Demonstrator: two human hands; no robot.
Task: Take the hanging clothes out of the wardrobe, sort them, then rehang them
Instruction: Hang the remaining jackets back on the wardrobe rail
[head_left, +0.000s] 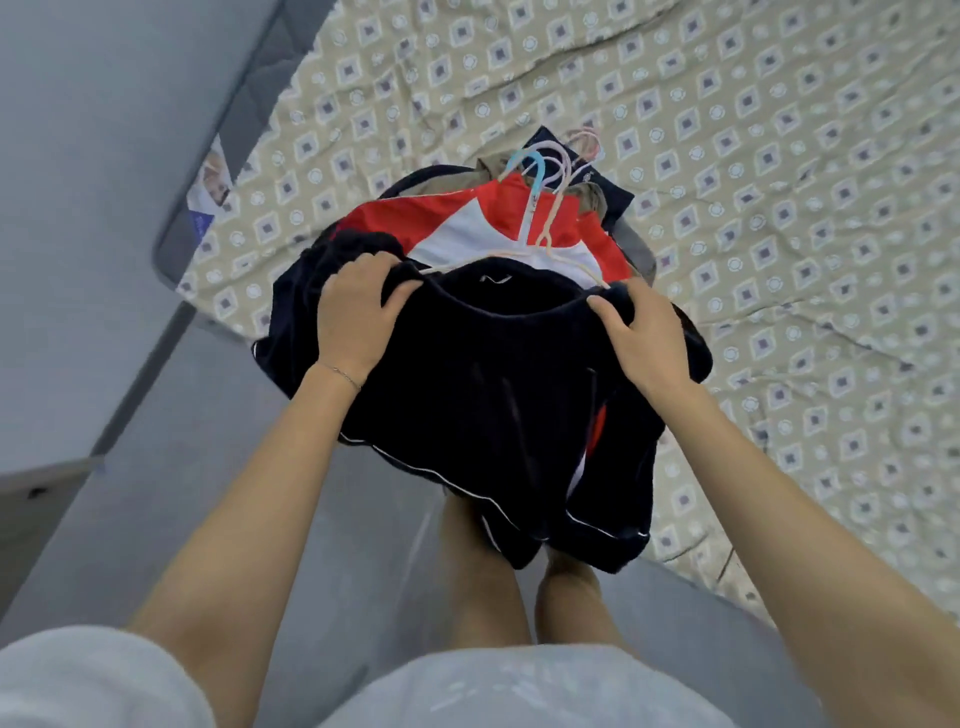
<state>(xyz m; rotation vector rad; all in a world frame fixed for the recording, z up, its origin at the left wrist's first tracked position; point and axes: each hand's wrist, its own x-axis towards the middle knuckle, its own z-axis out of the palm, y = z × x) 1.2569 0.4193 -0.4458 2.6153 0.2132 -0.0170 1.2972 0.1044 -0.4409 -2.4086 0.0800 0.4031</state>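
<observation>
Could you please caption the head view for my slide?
Left hand and right hand grip a dark navy garment over hangered clothes on a patterned bedsheet.

Landmark: pile of clothes (524, 223) on the bed sheet (779, 156).

- Beyond and right of the pile: bare, wrinkled sheet, open to a hand.
- Left of the pile: a narrow strip of sheet, then the mattress edge (244, 119).
- Far end of the pile: hanger hooks (550, 171) bunched together and sticking out, blocking that side.
- Near side of the pile: covered by the dark garment (467, 395), gripped at its collar by the left hand (358, 317) and right hand (639, 338). Both forearms fill this approach, leaving only the gap between them.
</observation>
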